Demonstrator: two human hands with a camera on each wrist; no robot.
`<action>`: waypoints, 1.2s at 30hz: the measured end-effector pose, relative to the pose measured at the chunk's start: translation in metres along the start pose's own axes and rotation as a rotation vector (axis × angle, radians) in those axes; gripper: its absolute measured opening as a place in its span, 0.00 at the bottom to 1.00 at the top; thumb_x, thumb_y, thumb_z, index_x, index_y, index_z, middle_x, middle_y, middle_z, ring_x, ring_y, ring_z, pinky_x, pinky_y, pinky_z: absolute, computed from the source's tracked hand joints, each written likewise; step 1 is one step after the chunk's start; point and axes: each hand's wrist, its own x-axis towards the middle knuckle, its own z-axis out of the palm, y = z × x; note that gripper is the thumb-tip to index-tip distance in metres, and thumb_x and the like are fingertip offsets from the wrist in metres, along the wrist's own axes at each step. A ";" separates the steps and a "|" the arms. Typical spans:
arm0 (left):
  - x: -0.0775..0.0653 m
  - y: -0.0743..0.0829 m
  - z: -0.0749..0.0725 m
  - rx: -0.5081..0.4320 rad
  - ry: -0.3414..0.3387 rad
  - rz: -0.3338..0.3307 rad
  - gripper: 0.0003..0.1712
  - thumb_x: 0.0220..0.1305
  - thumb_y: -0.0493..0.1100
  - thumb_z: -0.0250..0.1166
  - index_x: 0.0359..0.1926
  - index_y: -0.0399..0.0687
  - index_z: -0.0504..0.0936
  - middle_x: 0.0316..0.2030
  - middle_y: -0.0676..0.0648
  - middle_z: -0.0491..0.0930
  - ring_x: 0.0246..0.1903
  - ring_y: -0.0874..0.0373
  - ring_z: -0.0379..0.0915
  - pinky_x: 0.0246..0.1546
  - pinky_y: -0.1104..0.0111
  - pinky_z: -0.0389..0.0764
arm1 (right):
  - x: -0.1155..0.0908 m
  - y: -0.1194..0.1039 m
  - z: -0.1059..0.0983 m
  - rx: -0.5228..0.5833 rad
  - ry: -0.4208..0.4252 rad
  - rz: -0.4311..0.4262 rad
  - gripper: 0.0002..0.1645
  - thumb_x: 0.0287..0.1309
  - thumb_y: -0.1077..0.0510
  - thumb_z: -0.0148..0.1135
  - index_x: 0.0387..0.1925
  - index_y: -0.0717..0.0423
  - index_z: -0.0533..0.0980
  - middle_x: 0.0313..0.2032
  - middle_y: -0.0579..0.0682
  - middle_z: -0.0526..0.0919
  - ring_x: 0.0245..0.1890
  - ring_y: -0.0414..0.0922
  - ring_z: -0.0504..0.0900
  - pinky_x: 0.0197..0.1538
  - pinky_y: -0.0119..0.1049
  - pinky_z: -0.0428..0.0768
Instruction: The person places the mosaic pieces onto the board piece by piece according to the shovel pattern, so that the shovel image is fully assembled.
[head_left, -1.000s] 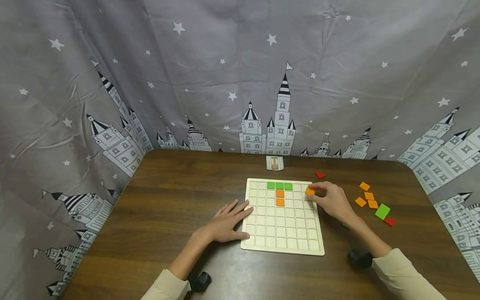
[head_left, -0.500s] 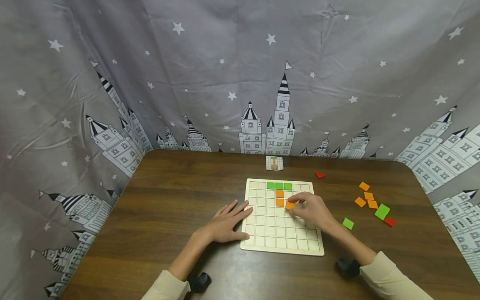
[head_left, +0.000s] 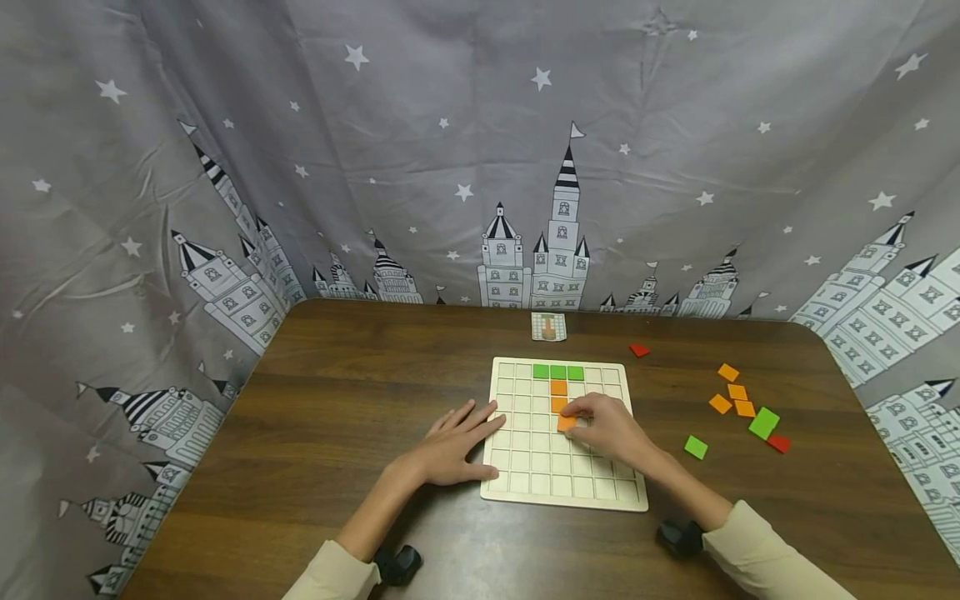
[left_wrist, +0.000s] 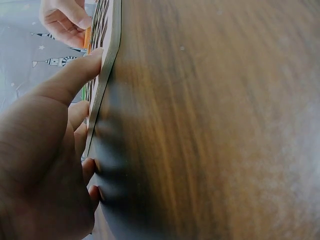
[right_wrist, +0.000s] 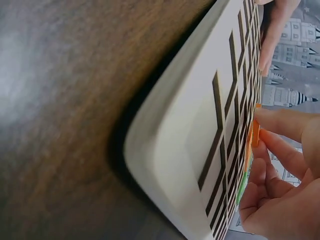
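Observation:
My right hand (head_left: 613, 430) pinches a square orange tile (head_left: 566, 424) between thumb and fingers, close over the pale grid board (head_left: 525, 492). The tile lies just below a column of two orange tiles (head_left: 558, 388) set in the grid. Above those, a row of three green tiles (head_left: 558, 372) fills cells of the top row. My left hand (head_left: 452, 447) rests with spread, straight fingers on the board's left edge. In the left wrist view its thumb (left_wrist: 90, 65) touches the board's rim. The right wrist view shows the orange tile (right_wrist: 256, 131) held at its edges.
Several loose orange tiles (head_left: 721, 403) lie to the right of the board, beside a green piece (head_left: 764, 422) and a red piece (head_left: 779, 444). Nearer is another green tile (head_left: 696, 447). A red piece (head_left: 639, 351) and a small pattern card (head_left: 549, 327) lie behind the board.
My right hand has carried the orange tile left and nearer to me, from the board's upper right edge to below the orange column. My left hand has stayed in place.

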 end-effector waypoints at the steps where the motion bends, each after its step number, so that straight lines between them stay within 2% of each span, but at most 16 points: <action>1: 0.000 0.000 0.000 -0.001 0.001 0.001 0.46 0.65 0.60 0.66 0.77 0.52 0.59 0.78 0.48 0.48 0.76 0.41 0.36 0.70 0.41 0.42 | 0.001 0.000 0.000 -0.011 -0.004 -0.002 0.13 0.49 0.67 0.69 0.40 0.60 0.86 0.42 0.52 0.86 0.48 0.52 0.82 0.53 0.50 0.77; 36: 0.001 -0.002 0.001 0.019 -0.002 0.004 0.46 0.65 0.61 0.64 0.78 0.54 0.58 0.78 0.49 0.47 0.76 0.42 0.36 0.70 0.41 0.42 | 0.007 -0.001 0.007 -0.046 0.006 -0.042 0.13 0.48 0.67 0.73 0.39 0.58 0.87 0.38 0.46 0.85 0.43 0.49 0.82 0.48 0.46 0.79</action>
